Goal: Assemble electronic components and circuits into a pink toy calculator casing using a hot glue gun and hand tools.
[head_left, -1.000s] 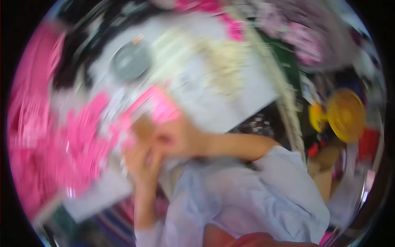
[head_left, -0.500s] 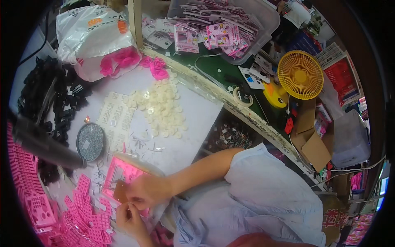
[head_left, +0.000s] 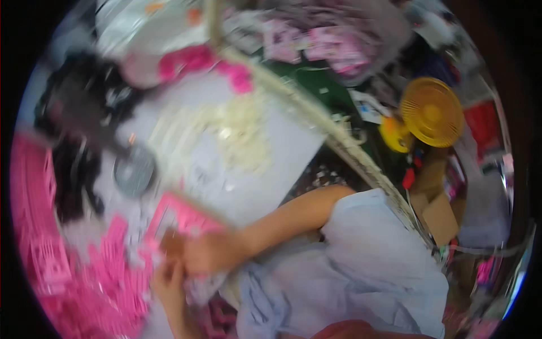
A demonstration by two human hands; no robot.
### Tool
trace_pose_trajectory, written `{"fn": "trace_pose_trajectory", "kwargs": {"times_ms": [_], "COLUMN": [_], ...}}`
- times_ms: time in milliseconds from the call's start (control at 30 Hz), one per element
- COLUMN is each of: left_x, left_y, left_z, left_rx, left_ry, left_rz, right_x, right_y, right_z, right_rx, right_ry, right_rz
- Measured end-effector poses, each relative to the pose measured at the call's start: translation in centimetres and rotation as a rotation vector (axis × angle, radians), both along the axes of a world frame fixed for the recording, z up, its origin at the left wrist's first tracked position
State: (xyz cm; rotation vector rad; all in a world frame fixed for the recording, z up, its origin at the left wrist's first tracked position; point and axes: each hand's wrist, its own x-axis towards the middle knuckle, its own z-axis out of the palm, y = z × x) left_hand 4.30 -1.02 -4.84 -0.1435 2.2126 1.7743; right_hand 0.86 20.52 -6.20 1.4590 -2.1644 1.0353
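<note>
My left hand (head_left: 168, 277) comes up from the lower edge, its fingers pinched together close to my right hand. What it pinches is too small and blurred to make out. Bent in from the right, my right hand (head_left: 213, 252) is closed, smeared by motion, over the near part of a pink plastic frame (head_left: 195, 217). At its fingers shows a flat brown piece (head_left: 171, 243); whether they grip it is unclear. Pink plastic grid pieces (head_left: 116, 277) lie heaped to the left of both hands.
Beyond the hands stand a grey round dish (head_left: 134, 171) and a pile of cream discs (head_left: 240, 133). Black parts (head_left: 73, 186) lie left, under a dark arm-like bar (head_left: 84, 121). A wooden ledge (head_left: 316, 121) borders the table; a yellow fan (head_left: 432, 112) stands past it.
The whole view has shifted and blurred, with table things sliding right and upward in the picture. Both hands stay together at the pink frame.
</note>
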Motion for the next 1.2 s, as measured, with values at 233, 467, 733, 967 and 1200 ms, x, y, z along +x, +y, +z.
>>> {"fn": "trace_pose_trajectory", "kwargs": {"times_ms": [233, 467, 733, 967, 1200], "left_x": [1.5, 1.0, -0.8, -2.4, -1.7], "left_y": [1.9, 2.0, 1.0, 0.7, 1.3], "left_z": [3.7, 1.2, 2.5, 3.5, 3.7], "left_rx": [-0.384, -0.364, -0.342, -0.446, -0.538], "left_ry": [0.216, 0.498, 0.17, 0.28, 0.358], "left_rz": [0.005, -0.059, -0.261, -0.371, -0.447], "right_x": [-1.4, -1.3, -1.7, -2.1, -2.1], "right_y": [3.2, 3.4, 2.6, 2.5, 2.5], "right_z": [2.0, 2.3, 2.2, 2.4, 2.3], "right_rx": [0.015, 0.072, 0.083, 0.1, 0.117], "right_ry": [-0.247, -0.257, -0.251, -0.235, -0.251], "right_rz": [-0.037, -0.019, 0.045, 0.038, 0.057]}}
